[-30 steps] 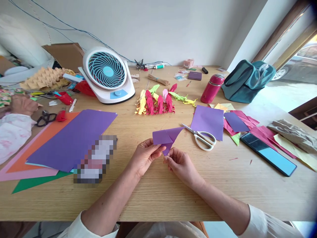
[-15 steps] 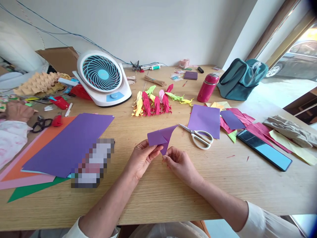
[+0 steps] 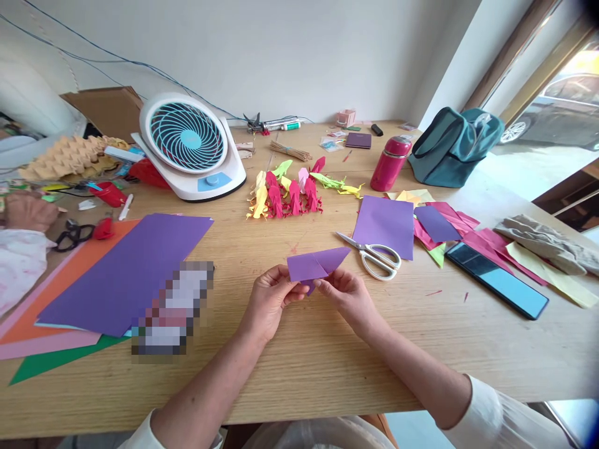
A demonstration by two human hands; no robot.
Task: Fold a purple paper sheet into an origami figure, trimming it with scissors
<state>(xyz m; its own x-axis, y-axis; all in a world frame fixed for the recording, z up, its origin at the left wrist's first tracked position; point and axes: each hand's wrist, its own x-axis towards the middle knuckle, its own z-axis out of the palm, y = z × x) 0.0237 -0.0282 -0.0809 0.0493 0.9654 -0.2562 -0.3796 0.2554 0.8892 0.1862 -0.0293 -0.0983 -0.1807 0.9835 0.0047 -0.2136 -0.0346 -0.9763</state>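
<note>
A folded purple paper [image 3: 314, 264] is held just above the wooden table [image 3: 327, 362], near its middle. My left hand [image 3: 270, 298] pinches its lower left edge, fingers closed on it. My right hand [image 3: 347, 295] pinches its lower right part, close beside the left. White-handled scissors [image 3: 374, 254] lie just right of the paper. Beyond them rests a purple sheet [image 3: 384, 226].
A white desk fan [image 3: 188, 144], a row of folded paper figures [image 3: 287, 194], a pink bottle [image 3: 390, 164] and a teal bag [image 3: 452, 146] stand farther back. Large coloured sheets [image 3: 116, 274] lie left, a phone [image 3: 496, 287] and paper scraps right. Another person's hand [image 3: 28, 211] rests at far left.
My right hand has moved up from below the paper's tip to its lower right part. The paper now lies flatter and wider, its point turned to the right.
</note>
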